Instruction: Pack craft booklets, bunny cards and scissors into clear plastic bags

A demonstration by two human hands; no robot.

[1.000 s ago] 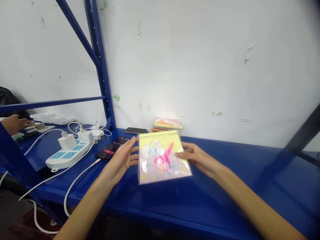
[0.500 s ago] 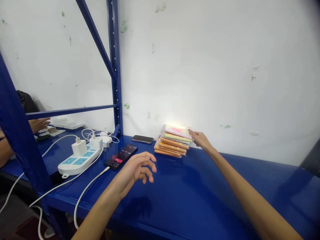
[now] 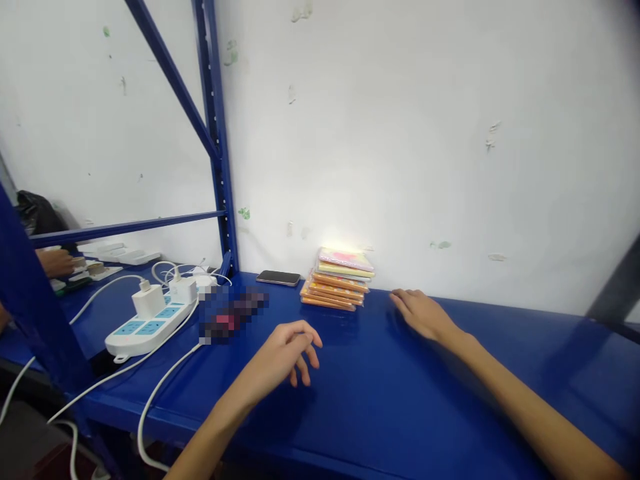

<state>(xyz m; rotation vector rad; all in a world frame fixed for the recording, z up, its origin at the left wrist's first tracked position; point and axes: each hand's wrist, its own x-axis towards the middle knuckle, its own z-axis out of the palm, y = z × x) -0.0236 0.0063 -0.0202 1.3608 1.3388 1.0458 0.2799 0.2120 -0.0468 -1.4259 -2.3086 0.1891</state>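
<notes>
Stack of flat packets (image 3: 337, 280), orange edges, pink-and-yellow top one, contents too small to tell, right hand (image 3: 423, 315) empty, flat on blue shelf (image 3: 450, 373) just beside stack, left hand (image 3: 287, 353) empty, loosely curled.

A stack of flat, plastic-wrapped, orange-edged packets (image 3: 337, 280) sits on the blue steel bench (image 3: 450, 407), against the white plaster wall (image 3: 400, 167). Just left of it lies a black smartphone (image 3: 278, 278). Further left, in front of the blue steel upright (image 3: 217, 167), a white power strip (image 3: 150, 327) carries two white charger plugs (image 3: 149, 301), with a pixelated blurred object (image 3: 230, 313) just to its right.
</notes>
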